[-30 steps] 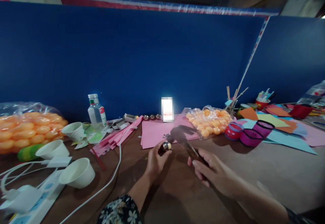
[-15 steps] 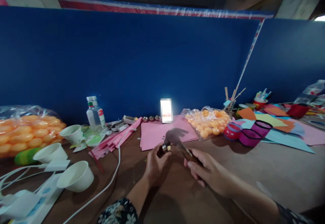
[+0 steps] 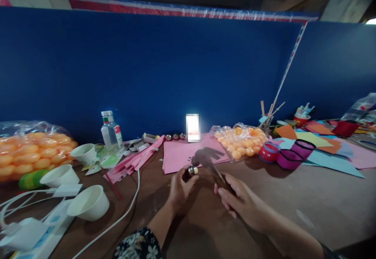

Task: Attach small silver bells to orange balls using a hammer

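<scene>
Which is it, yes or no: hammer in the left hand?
No, the right hand holds the hammer by its handle, while the left hand holds a small shiny thing.

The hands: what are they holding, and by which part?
The right hand grips a hammer by its brown handle. The left hand holds a shiny metallic ball around its side, though the exact contact is partly hidden.

white cup (image 3: 93, 204) beside power strip (image 3: 55, 227)
</scene>
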Demonstrator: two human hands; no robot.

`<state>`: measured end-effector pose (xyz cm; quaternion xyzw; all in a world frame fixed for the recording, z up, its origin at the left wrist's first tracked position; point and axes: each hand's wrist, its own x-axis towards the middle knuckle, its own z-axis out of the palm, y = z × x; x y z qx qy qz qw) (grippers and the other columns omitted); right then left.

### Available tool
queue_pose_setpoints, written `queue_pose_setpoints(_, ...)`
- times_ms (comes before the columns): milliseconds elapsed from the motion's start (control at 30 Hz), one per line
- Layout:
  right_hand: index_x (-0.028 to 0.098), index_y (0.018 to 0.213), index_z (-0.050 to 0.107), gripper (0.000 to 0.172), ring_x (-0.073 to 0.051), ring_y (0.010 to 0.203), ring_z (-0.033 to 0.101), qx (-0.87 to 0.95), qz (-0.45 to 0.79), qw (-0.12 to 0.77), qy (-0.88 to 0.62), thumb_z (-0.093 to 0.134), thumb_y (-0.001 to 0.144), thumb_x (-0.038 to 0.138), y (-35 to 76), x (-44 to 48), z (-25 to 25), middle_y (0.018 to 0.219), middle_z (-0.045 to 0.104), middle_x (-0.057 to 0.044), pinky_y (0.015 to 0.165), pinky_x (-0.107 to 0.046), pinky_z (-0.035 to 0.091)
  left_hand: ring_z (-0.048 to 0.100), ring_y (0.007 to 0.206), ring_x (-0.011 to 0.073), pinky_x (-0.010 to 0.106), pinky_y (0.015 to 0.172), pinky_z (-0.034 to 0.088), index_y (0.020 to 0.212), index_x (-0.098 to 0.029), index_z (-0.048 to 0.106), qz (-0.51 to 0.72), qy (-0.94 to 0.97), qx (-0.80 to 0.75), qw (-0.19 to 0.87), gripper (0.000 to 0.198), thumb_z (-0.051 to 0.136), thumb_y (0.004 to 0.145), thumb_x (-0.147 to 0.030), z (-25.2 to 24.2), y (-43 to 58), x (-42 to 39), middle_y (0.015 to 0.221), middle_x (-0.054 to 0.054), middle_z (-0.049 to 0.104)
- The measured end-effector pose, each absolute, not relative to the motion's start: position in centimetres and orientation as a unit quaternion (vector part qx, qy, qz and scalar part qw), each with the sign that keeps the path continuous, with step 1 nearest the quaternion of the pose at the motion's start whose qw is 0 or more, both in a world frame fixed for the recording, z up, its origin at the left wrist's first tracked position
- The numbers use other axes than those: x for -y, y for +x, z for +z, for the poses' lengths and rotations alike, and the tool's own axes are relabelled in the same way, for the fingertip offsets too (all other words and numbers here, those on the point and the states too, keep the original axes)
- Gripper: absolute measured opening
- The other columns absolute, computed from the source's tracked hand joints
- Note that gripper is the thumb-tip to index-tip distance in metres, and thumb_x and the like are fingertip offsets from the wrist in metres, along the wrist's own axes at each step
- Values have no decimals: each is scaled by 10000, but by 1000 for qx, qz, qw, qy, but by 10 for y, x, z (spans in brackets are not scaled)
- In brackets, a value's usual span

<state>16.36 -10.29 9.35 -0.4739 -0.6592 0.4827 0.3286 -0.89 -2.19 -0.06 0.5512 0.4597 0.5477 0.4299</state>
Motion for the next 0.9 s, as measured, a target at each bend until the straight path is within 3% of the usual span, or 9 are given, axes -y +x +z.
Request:
queue_pose_setpoints(267,177,876,438,178,-63,433,372,655,471,351,-476,373,867,343,162,103,100,578,420,51,393,-164,313,601,765,181,296,748,470,940,-150,643,535,564,-469,420,350,675,599,-221,4,-10,23,826,50,673)
queue_pose_setpoints(433,173,837,447,166,-53,420,376,664,492,312,-468,396,856,330,161,102,95,563,425,60,385,-156,312,601,775,195,301,729,469,965,-119,620,551,555,-440,442,384,684,601,-221,-5,-11,21,867,89,669)
queue_pose_setpoints(567,179,889,441,159,-56,442,379,660,472,354,-465,360,874,315,161,105,94,579,422,59,401,-155,324,585,720,169,280,691,462,972,-138,628,538,577,-459,408,341,636,654,-260,-5,-12,19,805,52,661)
queue_pose_setpoints(800,184,871,444,145,-55,422,374,660,498,327,-458,383,864,316,158,105,94,565,418,66,389,-153,313,581,690,168,262,645,463,868,-127,648,533,583,-440,427,261,646,642,-257,4,-13,22,740,43,655)
queue_pose_setpoints(900,186,880,448,159,-56,439,381,661,479,352,-458,377,869,328,156,105,95,578,423,63,406,-153,326,586,722,165,267,695,457,907,-146,642,532,589,-456,402,293,654,632,-245,4,-13,23,788,36,663)
